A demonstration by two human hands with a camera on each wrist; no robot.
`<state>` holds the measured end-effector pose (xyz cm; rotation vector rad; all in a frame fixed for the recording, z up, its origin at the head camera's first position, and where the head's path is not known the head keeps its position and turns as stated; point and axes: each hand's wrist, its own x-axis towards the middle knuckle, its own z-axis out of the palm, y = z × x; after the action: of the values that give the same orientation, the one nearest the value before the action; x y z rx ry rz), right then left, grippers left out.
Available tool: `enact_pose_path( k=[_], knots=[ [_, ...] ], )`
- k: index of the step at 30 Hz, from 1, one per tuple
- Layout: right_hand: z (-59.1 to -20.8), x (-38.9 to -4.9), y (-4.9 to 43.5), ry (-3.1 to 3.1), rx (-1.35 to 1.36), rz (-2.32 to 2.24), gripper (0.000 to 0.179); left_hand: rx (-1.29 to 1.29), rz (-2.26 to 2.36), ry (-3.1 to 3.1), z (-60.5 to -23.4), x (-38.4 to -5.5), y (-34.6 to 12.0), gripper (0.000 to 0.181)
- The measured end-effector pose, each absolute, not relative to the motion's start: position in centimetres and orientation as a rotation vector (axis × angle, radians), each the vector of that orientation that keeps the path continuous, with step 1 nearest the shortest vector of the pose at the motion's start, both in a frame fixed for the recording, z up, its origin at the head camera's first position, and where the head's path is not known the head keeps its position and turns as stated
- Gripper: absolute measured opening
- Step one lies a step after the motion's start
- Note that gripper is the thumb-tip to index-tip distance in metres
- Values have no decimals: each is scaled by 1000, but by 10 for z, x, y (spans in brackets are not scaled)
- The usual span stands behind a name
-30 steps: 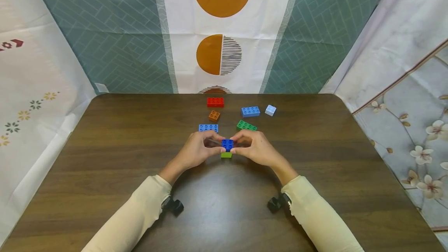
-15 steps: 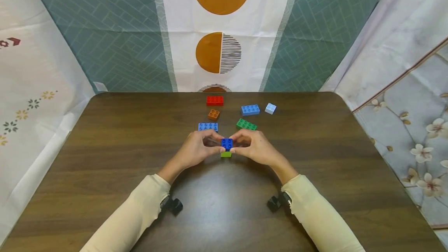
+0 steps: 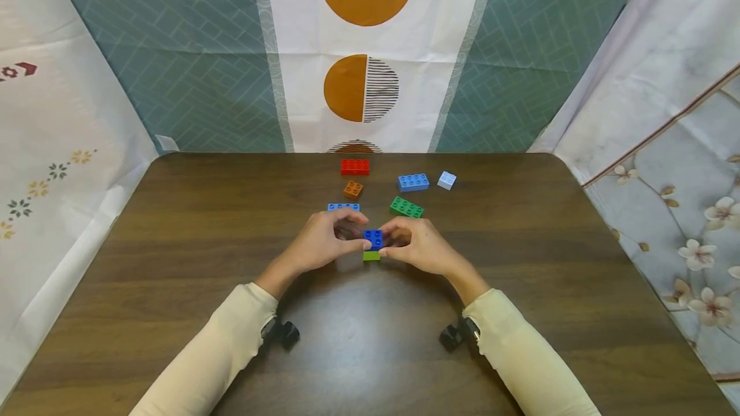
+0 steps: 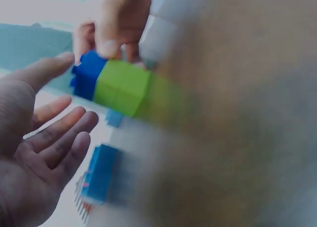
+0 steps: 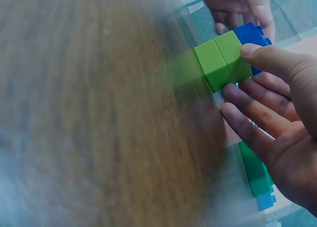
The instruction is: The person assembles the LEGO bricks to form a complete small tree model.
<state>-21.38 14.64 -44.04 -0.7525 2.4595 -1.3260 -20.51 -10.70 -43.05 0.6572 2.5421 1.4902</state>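
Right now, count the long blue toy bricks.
2: the near long blue brick, partly hidden by the left hand; the far long blue brick, behind the green brick. More may be hidden.

On the brown table (image 3: 115, 313), a red brick (image 3: 355, 167) lies behind an orange brick (image 3: 353, 189), before a hanging patterned cloth (image 3: 196, 76).

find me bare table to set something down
Bare tabletop: left of the left hand, right of the right hand, and between the sleeves. Crowded: at the blue-and-lime stack between the hands, and beyond it, from red brick to pale-blue brick.
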Motion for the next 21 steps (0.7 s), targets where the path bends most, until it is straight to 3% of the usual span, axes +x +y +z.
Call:
enact_pose_path(
  k=[9, 21],
  knots=[
    [-440, -211, 146, 2453, -704, -1309, 36, 537, 1529, 2733, -418, -226, -126, 40],
    [-441, -213, 147, 2472, -701, -1298, 36, 545, 1337, 2678, -431, -259, -125, 42]
  ],
)
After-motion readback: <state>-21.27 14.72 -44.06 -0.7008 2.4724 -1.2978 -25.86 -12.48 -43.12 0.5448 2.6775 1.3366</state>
